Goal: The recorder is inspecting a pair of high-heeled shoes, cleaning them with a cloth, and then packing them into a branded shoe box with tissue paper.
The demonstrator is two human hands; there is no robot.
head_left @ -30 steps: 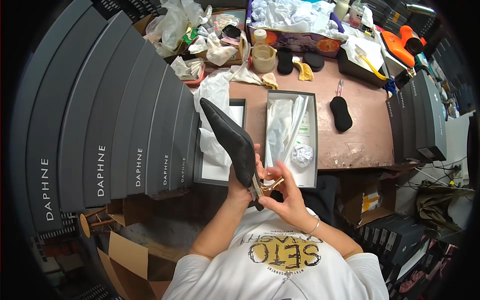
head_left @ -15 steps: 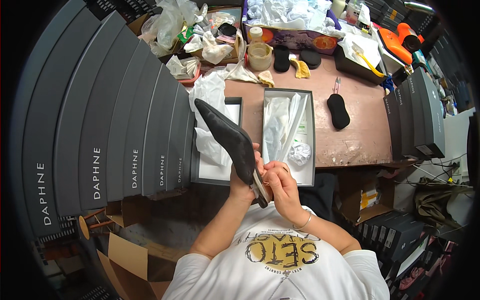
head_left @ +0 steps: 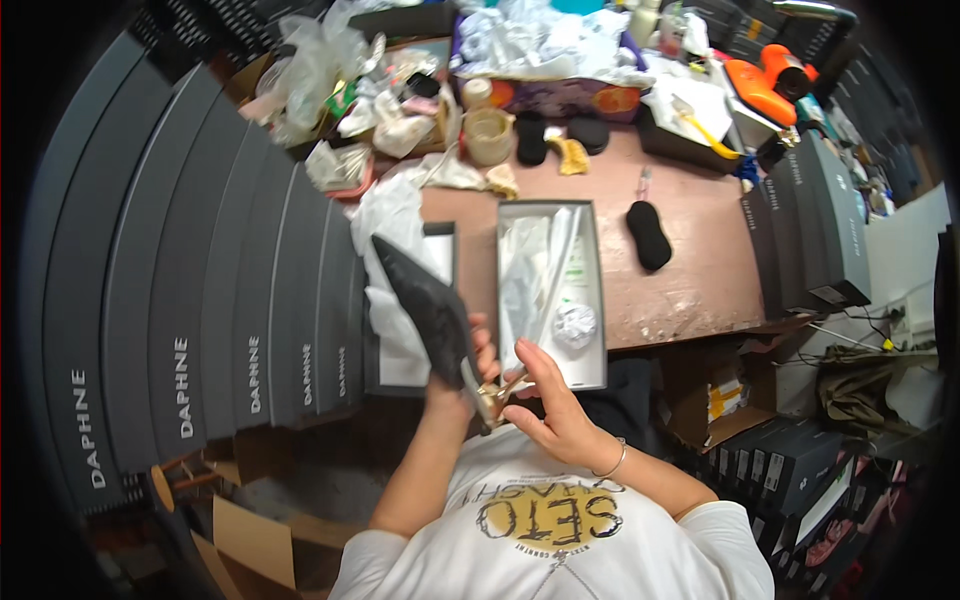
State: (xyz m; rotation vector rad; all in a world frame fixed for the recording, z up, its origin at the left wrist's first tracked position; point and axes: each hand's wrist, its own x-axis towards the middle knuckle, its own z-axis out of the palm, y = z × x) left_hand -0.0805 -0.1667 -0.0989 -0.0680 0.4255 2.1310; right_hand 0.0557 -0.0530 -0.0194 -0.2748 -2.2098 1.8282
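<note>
Person stood at the counter with a black pointed-toe high-heel shoe held up in front of the chest, toe pointing up and away, heel end down at the hands. Left hand was wrapped around the rear of the shoe, fingers closed on it. Right hand sat just beside it at the heel end, thumb and forefinger pinched on a small gold-coloured piece at the heel; probably a strap or buckle, too small to tell. Right wrist wore a thin bracelet.

Behind the shoe: open grey shoebox on the counter with white tissue paper and a crumpled wad inside. Box lid lay just to its left, partly hidden by the shoe. A black oval pad lay on the counter right of the box. A stack of dark shoeboxes ran along the left side.
</note>
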